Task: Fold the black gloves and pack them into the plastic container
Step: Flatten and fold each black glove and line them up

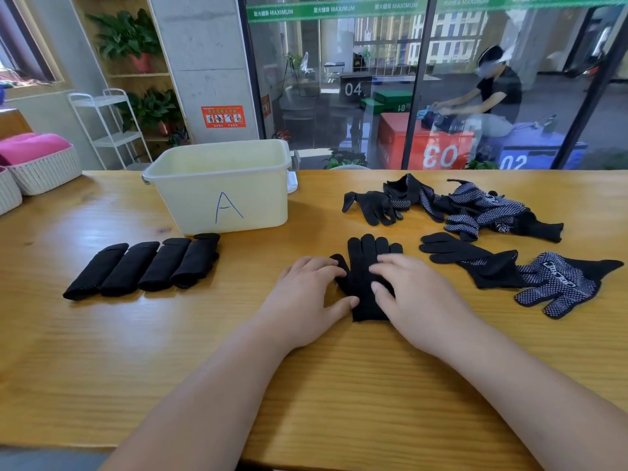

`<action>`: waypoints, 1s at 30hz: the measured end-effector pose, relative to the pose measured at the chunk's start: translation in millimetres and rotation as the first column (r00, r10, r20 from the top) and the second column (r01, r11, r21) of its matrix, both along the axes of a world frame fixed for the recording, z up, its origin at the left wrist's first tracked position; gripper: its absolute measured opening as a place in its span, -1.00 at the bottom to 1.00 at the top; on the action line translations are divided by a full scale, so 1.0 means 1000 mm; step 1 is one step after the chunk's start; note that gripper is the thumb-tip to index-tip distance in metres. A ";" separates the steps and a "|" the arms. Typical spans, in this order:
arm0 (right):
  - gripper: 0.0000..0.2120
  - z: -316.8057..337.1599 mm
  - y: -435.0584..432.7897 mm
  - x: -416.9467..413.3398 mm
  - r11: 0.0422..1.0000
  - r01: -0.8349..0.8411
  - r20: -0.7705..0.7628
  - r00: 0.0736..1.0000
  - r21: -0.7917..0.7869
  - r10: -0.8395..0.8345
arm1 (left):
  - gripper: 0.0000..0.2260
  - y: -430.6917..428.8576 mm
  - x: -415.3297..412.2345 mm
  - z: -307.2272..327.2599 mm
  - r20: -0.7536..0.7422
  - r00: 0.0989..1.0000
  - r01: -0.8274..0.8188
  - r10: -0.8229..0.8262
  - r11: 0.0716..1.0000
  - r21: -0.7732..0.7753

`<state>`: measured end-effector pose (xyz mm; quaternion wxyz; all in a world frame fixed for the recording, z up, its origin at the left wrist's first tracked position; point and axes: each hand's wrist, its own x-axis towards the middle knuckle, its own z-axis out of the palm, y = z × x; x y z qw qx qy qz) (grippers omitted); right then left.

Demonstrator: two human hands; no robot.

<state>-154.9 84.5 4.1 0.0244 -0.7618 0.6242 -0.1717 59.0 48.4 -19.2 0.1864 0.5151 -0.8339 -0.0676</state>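
Observation:
A black glove (pixel 365 266) lies flat on the wooden table (pixel 170 334), fingers pointing away from me. My left hand (pixel 306 300) rests on its left edge and my right hand (pixel 418 300) presses on its right side, fingers fairly straight. Several folded black gloves (pixel 142 266) lie in a row to the left. The pale plastic container (pixel 221 188), marked with a blue "A", stands behind them. A loose pile of unfolded black and dotted gloves (pixel 475 209) lies at the right, with more gloves (pixel 530 273) in front of it.
White woven baskets (pixel 44 171) with pink cloth sit at the table's far left. A glass wall (pixel 407 79) runs behind the table, and a person sits beyond it. A white rack (pixel 112 127) and potted plants (pixel 129 35) stand at the back left.

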 end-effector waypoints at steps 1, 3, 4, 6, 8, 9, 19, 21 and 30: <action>-0.52 0.002 -0.011 0.004 1.000 0.004 0.010 1.000 0.020 -0.004 | -0.42 -0.001 0.000 0.000 -0.008 1.000 -0.006 0.006 1.000 -0.005; -0.40 0.000 -0.034 0.013 0.993 0.007 -0.022 1.000 0.116 -0.005 | -0.40 -0.002 0.000 -0.002 -0.035 0.999 -0.019 0.019 1.000 -0.001; -0.34 -0.003 -0.044 0.017 0.986 0.005 -0.073 0.997 0.169 0.008 | -0.39 -0.002 0.000 -0.002 -0.050 0.998 -0.024 0.024 1.000 0.002; -0.29 -0.010 -0.057 0.020 0.963 0.005 -0.186 0.981 0.269 0.047 | -0.41 -0.001 0.001 -0.002 -0.072 0.997 -0.040 0.040 0.999 0.001; -0.29 -0.010 -0.067 0.021 0.939 0.023 -0.226 0.972 0.342 0.058 | -0.45 0.000 0.004 -0.001 -0.097 0.993 -0.072 0.072 0.997 0.006; -0.29 -0.007 -0.072 0.023 0.935 0.035 -0.232 0.971 0.353 0.052 | -0.46 -0.001 0.005 0.000 -0.110 0.990 -0.088 0.088 0.996 0.008; -0.16 -0.018 -0.091 0.040 0.947 0.130 -0.233 0.971 0.294 -0.061 | -0.58 -0.005 0.008 0.004 -0.180 0.976 -0.127 0.123 0.992 -0.009; -0.18 -0.016 -0.088 0.041 0.941 0.125 -0.234 0.971 0.314 -0.051 | -0.61 -0.004 0.009 0.003 -0.182 0.978 -0.104 0.101 0.995 -0.004; -0.35 -0.011 -0.034 0.021 0.970 -0.036 -0.088 0.994 0.242 0.059 | -0.62 0.002 0.008 0.001 -0.188 0.982 0.022 -0.018 1.000 0.018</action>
